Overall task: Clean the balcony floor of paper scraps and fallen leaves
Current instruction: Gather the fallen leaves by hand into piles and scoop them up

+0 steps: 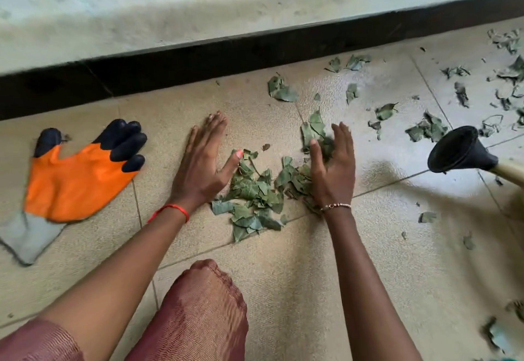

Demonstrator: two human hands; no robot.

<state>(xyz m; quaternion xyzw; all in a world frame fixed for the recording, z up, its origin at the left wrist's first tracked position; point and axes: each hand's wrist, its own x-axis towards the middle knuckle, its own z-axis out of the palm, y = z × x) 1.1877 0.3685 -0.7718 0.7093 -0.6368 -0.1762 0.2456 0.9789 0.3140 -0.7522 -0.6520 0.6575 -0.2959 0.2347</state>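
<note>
Flanking leaf pile (253, 192): L hand (202, 162), R hand (334, 169)

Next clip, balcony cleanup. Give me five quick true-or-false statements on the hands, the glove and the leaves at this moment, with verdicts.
1. The left hand and the right hand are both bare. True.
2. The orange glove is worn on one hand. False: it lies on the floor tiles, apart from the left hand.
3. A leaf pile lies between the two hands. True.
4. Every leaf has been gathered. False: scattered leaves lie on the tiles beyond the right hand.
5. The right hand grips the black spout. False: the spout stands apart, untouched.
</note>
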